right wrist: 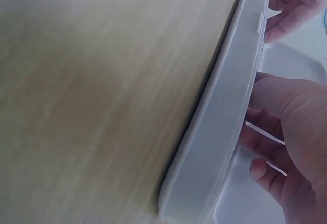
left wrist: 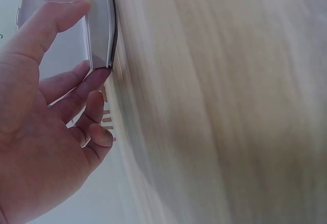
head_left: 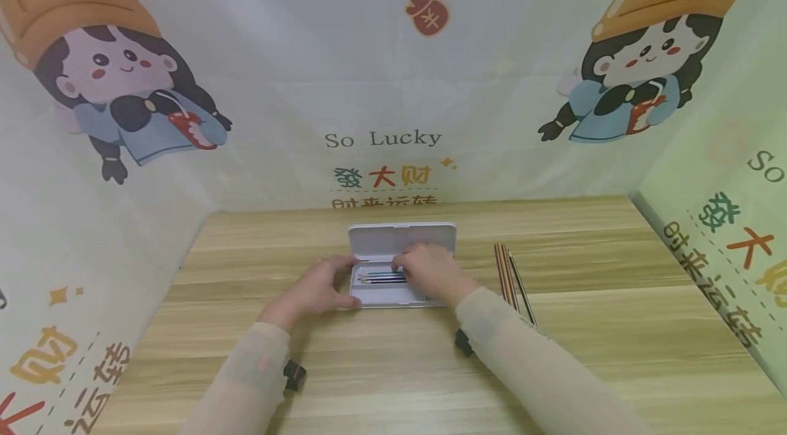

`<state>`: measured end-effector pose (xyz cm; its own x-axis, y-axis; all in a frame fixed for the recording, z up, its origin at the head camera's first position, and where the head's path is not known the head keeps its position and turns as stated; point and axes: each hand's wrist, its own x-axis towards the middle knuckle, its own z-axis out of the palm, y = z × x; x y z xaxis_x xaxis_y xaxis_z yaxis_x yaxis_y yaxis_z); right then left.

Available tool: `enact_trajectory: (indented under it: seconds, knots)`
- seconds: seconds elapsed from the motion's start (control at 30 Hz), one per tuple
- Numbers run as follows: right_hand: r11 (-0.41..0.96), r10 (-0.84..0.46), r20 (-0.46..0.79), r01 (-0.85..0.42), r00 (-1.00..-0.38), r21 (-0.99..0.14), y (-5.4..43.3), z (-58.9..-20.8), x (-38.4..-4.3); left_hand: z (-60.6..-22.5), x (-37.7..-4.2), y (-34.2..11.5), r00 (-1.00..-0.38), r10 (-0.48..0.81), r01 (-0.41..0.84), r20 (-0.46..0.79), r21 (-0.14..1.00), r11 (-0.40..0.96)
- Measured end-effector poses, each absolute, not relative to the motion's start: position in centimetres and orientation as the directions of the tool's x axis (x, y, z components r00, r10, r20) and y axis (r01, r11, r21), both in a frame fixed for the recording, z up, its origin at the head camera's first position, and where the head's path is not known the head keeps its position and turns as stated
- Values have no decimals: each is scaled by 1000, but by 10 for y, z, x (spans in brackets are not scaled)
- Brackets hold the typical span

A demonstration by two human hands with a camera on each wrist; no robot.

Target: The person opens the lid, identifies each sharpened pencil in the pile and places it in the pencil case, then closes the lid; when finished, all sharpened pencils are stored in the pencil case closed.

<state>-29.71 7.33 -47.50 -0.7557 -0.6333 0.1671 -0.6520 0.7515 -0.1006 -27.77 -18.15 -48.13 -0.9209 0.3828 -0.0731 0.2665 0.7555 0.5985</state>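
A pale, flat pencil case (head_left: 381, 295) lies on the table with its hinged lid (head_left: 375, 242) raised at the back. Several pencils (head_left: 378, 278) lie lengthwise inside, their sharpened tips toward the left. My left hand (head_left: 316, 290) holds the case's left end, thumb at the front corner and fingers behind, also visible in the left wrist view on the case's wall (left wrist: 98, 25). Over the right part of the case, my right hand (head_left: 435, 272) reaches inside, covering the pencils' right ends. In the right wrist view its fingertips are hidden behind the front wall (right wrist: 217, 117).
Right of the case, beside my right forearm, several red-and-dark striped pencils (head_left: 505, 274) and a dark pencil (head_left: 521, 285) lie on the wooden table (head_left: 381, 367). A printed cloth (head_left: 277, 114) stands behind the table and along both sides.
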Motion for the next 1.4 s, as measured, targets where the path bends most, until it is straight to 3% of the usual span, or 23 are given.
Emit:
enact_trajectory:
  seconds: [0.27, 0.5, 1.4]
  knots:
    - [722, -640, 202, -670, -741, -170, 82, -475, -296, -480, -278, -181, -920, 388, 281, -58, 593, 754]
    - [705, -642, 264, -689, -720, -165, 97, -471, -287, -481, -278, -181, -922, 380, 267, -69, 597, 757]
    - [840, -368, 248, -435, -896, -325, 176, -467, -259, -482, -279, -181, -917, 393, 279, -66, 597, 752]
